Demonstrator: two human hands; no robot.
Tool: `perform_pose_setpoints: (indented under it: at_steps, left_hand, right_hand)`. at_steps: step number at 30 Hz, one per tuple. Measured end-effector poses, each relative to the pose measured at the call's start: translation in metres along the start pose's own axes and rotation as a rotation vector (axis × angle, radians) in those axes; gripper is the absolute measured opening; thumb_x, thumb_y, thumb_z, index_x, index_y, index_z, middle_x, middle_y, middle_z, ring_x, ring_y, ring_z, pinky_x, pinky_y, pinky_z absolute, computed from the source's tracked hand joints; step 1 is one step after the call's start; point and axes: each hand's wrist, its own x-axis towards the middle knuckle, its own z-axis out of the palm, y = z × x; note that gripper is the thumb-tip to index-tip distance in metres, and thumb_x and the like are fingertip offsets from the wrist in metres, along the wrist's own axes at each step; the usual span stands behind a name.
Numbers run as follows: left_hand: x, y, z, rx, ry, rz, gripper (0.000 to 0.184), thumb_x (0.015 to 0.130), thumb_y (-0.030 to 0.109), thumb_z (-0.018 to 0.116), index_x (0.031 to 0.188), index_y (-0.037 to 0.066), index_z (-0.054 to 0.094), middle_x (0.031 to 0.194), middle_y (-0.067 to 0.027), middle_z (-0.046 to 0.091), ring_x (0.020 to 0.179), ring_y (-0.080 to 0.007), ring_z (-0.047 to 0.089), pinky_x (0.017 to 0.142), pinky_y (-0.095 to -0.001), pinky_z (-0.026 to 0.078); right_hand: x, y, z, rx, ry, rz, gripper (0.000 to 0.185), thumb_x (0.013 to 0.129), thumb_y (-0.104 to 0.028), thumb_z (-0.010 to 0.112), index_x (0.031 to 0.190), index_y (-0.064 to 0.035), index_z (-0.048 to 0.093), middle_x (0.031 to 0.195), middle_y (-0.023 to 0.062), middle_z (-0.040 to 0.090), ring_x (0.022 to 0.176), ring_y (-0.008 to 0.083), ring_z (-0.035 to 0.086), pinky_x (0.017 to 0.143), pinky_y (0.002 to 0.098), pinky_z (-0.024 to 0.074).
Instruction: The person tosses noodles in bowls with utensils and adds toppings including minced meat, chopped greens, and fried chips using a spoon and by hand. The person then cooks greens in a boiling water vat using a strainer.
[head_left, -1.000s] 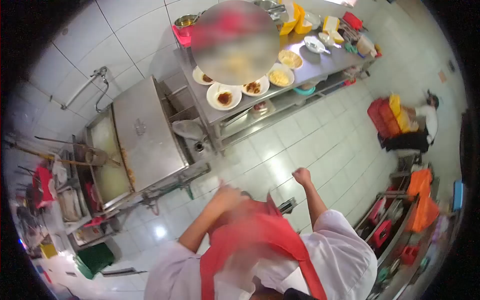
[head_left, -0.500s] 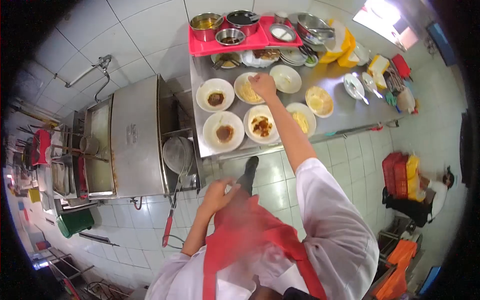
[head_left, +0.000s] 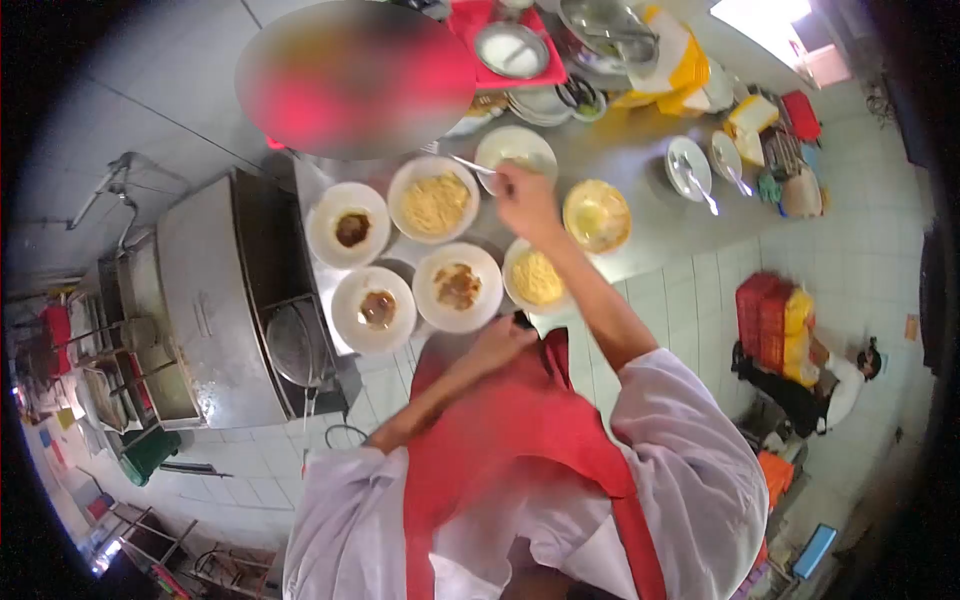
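My right hand (head_left: 528,208) is closed around a metal fork (head_left: 472,165), which points left across the near edge of a white bowl (head_left: 516,146). Left of it stands a bowl of pale noodles (head_left: 435,203). Under my right forearm sits another noodle bowl (head_left: 537,277), partly covered. Three white bowls hold brown sauce: one at the back left (head_left: 351,229), one at the front left (head_left: 377,308) and one at the front middle (head_left: 458,287). My left hand (head_left: 503,342) is in front of the apron near the counter's front edge, fingers stretched out and seemingly holding nothing.
A yellowish bowl (head_left: 597,215) stands right of my forearm on the steel counter (head_left: 650,225). Farther right are bowls with spoons (head_left: 688,168). A steel cup of white powder (head_left: 511,50) sits on a red tray, largely blurred. At far right a person (head_left: 845,390) crouches beside red crates (head_left: 760,315).
My right hand has left the back noodle bowl and now holds a fork farther right. My left hand has moved up and right toward the counter. The view has shifted.
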Motion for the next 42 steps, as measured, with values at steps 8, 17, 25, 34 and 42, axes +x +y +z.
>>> perform_pose_setpoints:
  at_steps: [8,17,25,34,42]
  left_hand:
    - [0.052,0.015,0.025,-0.659,0.316,-0.152,0.045,0.090,0.021,0.051,0.129,0.002,0.035,0.120,-0.0136,0.049,0.108,-0.0210,0.050,0.084,-0.0362,0.046]
    - [0.056,0.020,0.057,-0.430,0.708,0.235,0.043,0.094,0.019,0.045,0.130,-0.002,0.034,0.130,-0.0143,0.041,0.117,-0.0223,0.041,0.098,-0.0310,0.031]
    - [0.068,0.014,0.058,-0.367,0.670,0.382,0.058,0.096,0.046,0.031,0.132,0.000,0.034,0.126,-0.0129,0.046,0.114,-0.0211,0.045,0.097,-0.0317,0.035]
    - [0.064,0.086,0.106,-0.477,0.408,0.382,0.056,0.097,0.043,0.030,0.128,-0.002,0.038,0.125,-0.0128,0.048,0.115,-0.0202,0.046,0.097,-0.0329,0.037]
    - [0.088,0.130,0.108,-0.576,0.099,0.327,0.067,0.094,0.052,0.031,0.132,-0.003,0.034,0.132,-0.0127,0.043,0.120,-0.0209,0.042,0.101,-0.0324,0.033]
  right_hand:
    - [-0.118,0.073,-0.169,-0.361,-0.282,0.241,0.013,0.071,-0.016,0.058,0.069,-0.0030,0.060,0.062,0.0163,0.059,0.056,0.0335,0.058,0.053,0.0389,0.0465]
    - [-0.124,0.111,-0.116,-0.286,-0.436,0.074,0.009,0.070,-0.016,0.064,0.069,-0.0072,0.066,0.067,0.0118,0.063,0.066,0.0313,0.061,0.061,0.0404,0.0477]
    - [-0.124,0.125,-0.140,-0.357,-0.497,-0.182,0.017,0.069,-0.025,0.066,0.067,-0.0077,0.066,0.067,0.0112,0.062,0.066,0.0309,0.061,0.059,0.0415,0.0483]
    - [-0.140,0.110,-0.240,-0.321,-0.363,-0.099,0.028,0.069,-0.036,0.069,0.067,-0.0081,0.065,0.065,0.0123,0.062,0.066,0.0315,0.062,0.060,0.0408,0.0483]
    - [-0.150,0.075,-0.349,-0.549,-0.105,0.032,0.028,0.070,-0.035,0.070,0.065,-0.0084,0.064,0.065,0.0102,0.063,0.064,0.0300,0.061,0.060,0.0397,0.0473]
